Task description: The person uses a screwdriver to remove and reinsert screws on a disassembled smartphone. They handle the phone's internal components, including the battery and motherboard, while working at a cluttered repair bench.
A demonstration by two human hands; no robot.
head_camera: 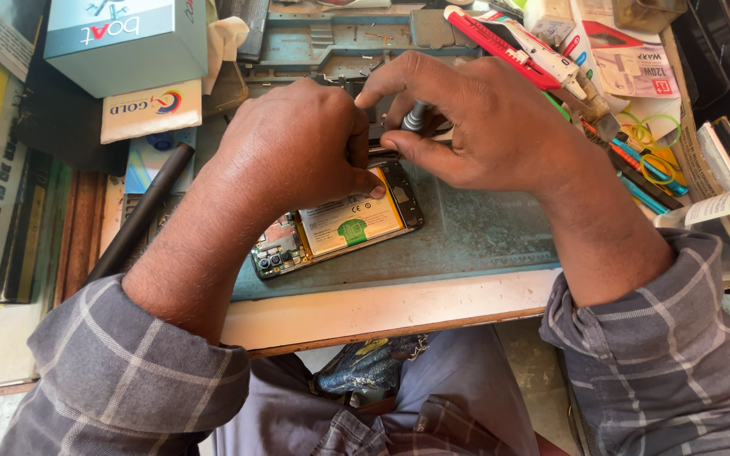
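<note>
Cluttered bench mat [483, 232] is carrying an opened phone [335, 228]. I am seeing the left hand [293, 148] pressing it steady, thumb down, while the right hand [475, 122], just beside, is pinching a screwdriver [414, 116] upright.

Grey checked shirt sleeves [128, 371] rolled to the forearms, and what looks like grey-blue trousers [458, 380].

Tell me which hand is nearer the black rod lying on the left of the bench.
Left. The left hand presses the opened phone just right of the black rod; the right hand works farther right.
</note>
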